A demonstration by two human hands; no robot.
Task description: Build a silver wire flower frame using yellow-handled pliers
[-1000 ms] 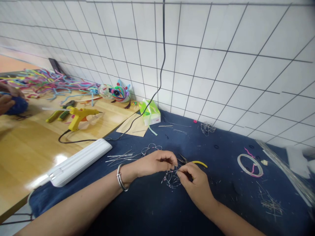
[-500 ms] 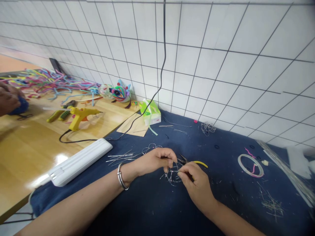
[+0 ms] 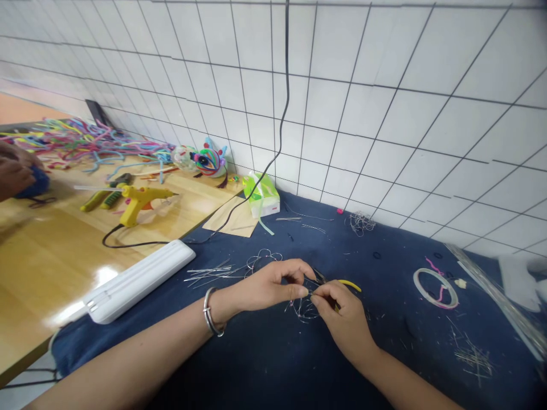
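A small openwork piece of bent silver wire (image 3: pixel 304 310) hangs between my two hands above the dark blue cloth. My left hand (image 3: pixel 280 283), with a silver bangle at the wrist, pinches the wire at its upper edge between thumb and fingers. From the other side, my right hand (image 3: pixel 342 307) grips the wire with thumb and forefinger, very close to the left fingertips. Just behind the hands lie pliers with a yellow handle (image 3: pixel 350 285), partly hidden by them. A looped wire shape (image 3: pixel 264 259) and several straight wires (image 3: pixel 209 273) rest beyond my left forearm.
On the wooden table at left are a yellow glue gun (image 3: pixel 139 205), pliers and colourful pipe cleaners (image 3: pixel 85 142); another person's hands (image 3: pixel 12 171) work there. A white case (image 3: pixel 141 282) borders the cloth. A tape roll (image 3: pixel 436 288) and wire scraps (image 3: pixel 472 356) lie right.
My left fingers have moved slightly right, and the thumb has straightened toward my right fingertips. The wire piece has turned a little between the hands.
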